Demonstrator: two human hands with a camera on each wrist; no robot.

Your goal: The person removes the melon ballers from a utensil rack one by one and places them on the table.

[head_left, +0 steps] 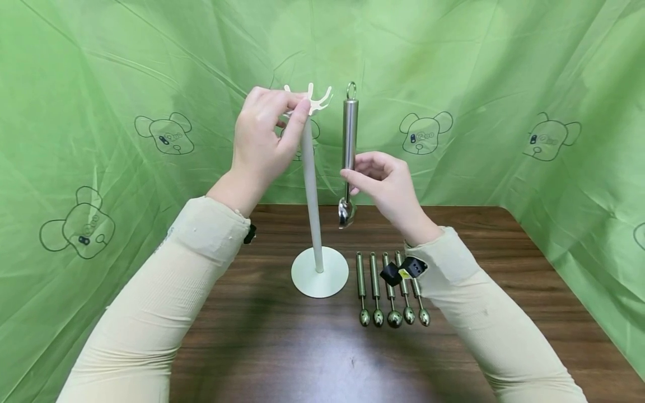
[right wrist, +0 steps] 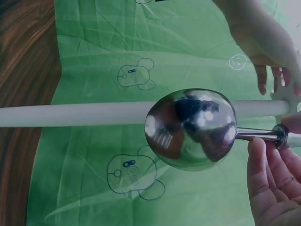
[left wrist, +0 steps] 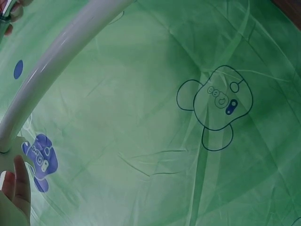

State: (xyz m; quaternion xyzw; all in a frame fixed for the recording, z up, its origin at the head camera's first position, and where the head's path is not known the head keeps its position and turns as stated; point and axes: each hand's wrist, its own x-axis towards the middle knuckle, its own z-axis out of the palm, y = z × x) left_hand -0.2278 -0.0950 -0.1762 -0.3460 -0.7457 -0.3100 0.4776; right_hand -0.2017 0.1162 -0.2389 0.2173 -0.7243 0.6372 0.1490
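Observation:
My left hand (head_left: 264,126) pinches the hooked top (head_left: 318,104) of a white rack between thumb and fingers. Below it the rack's pole (head_left: 311,196) runs down to a round base (head_left: 319,284) on the table. To the right of the pole, my right hand (head_left: 387,182) grips a steel melon baller (head_left: 350,134) low on its handle. This melon baller is upright, ring uppermost, level with the hooks and apart from them. In the right wrist view its shiny rounded bowl (right wrist: 190,129) faces the camera, fingertips at the thin neck.
Several more steel melon ballers (head_left: 375,277) lie side by side on the brown wooden table (head_left: 242,336), right of the base, handles pointing away. My right forearm (head_left: 484,302) passes over part of that row. Green cloth (head_left: 211,50) printed with bear heads hangs around the table.

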